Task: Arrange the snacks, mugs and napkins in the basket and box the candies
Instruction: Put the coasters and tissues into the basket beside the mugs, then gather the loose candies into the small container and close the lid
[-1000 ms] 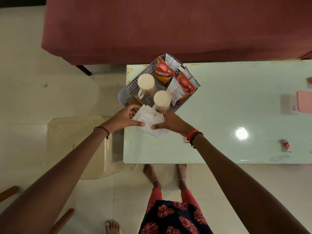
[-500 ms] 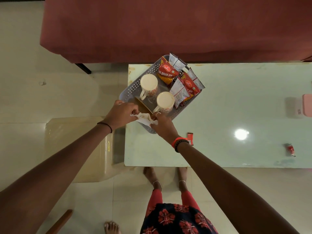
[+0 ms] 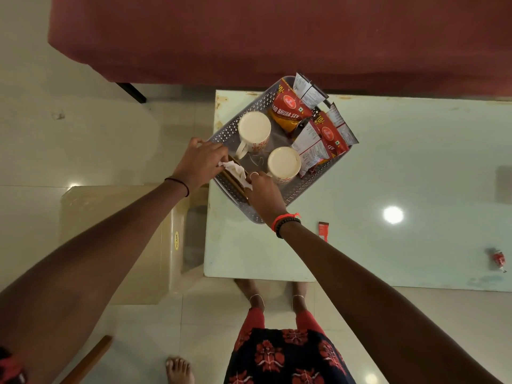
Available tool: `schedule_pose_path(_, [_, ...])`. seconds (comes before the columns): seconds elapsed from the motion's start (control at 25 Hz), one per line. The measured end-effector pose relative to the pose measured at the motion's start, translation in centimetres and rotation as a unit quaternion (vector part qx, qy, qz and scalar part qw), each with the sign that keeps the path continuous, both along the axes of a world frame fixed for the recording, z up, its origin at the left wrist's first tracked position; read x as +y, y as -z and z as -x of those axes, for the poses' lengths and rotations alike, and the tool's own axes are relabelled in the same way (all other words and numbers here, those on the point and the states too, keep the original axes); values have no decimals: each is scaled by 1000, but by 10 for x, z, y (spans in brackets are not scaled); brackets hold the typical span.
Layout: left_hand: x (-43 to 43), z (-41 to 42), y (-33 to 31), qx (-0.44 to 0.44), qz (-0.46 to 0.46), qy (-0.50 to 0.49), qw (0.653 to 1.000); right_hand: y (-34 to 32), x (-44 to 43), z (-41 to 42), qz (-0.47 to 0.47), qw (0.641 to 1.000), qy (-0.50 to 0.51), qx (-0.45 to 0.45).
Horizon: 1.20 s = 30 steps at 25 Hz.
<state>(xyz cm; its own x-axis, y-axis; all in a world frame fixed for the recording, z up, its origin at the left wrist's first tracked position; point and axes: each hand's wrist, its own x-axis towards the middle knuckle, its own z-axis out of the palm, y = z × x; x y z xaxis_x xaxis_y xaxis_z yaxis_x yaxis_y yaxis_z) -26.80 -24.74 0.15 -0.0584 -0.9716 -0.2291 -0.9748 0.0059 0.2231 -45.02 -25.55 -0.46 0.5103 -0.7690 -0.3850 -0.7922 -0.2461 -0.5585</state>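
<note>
A grey perforated basket [image 3: 310,184] sits on the pale green table's far left corner. Inside it stand two cream mugs [image 3: 254,131] [image 3: 284,164] and several red snack packets [image 3: 291,109] at its far side. A white napkin [image 3: 235,170] lies in the basket's near left corner, beside a brown holder. My left hand [image 3: 199,162] pinches the napkin's left end. My right hand [image 3: 264,195] holds its right end, fingers curled at the front mug. Two red candies [image 3: 323,230] [image 3: 497,259] lie on the table.
The table [image 3: 401,173] extends to the right, its near edge by my feet. A beige plastic stool [image 3: 116,242] stands left of it. A red sofa [image 3: 249,37] runs along the far side. A wooden chair arm [image 3: 88,358] shows at bottom left.
Both hands have carried the napkin from the table in front of the basket into the basket's near left corner, folding it smaller between them.
</note>
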Motion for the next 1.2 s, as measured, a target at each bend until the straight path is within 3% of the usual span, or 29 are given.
schedule_pose_path(0.36, [-17,-2,27,-20,-31,-3,999,20,-5,-10,10,999,-41,27])
schedule_pose_path(0.52, [-13,-9,29,-27,-53,-9,998,10,-9,-1,-7,1000,-16,-8])
schedule_pose_path(0.6, [-3,-11,30,6,-42,-72,996,0,-22,9,-14,999,14,-30])
schedule_pose_path(0.68, [8,-3,31,80,-2,-219,972,-12,-45,24,-13,998,47,-48])
schedule_pose_path(0.72, [13,5,31,136,26,-324,936,-17,-61,33,0,997,59,-51])
schedule_pose_path(0.76, [17,14,31,212,55,-442,870,-22,-78,42,21,996,71,-53])
schedule_pose_path(0.84, [21,31,32,347,67,-642,680,-30,-119,59,75,989,114,-57])
schedule_pose_path(0.88, [23,39,33,382,18,-693,611,-32,-140,66,101,982,147,-63])
schedule_pose_path(0.92, [25,47,35,409,-49,-711,570,-34,-162,73,122,973,181,-70])
schedule_pose_path(0.96, [27,56,35,440,-93,-704,550,-33,-183,78,136,966,207,-71])
schedule_pose_path(1.0, [28,67,34,484,-100,-693,525,-31,-203,82,138,963,222,-60])
schedule_pose_path(1.08, [26,84,31,579,-61,-682,442,-20,-240,87,94,969,229,-17])
schedule_pose_path(1.2, [24,93,33,579,-39,-699,418,-2,-270,82,-54,978,200,34])
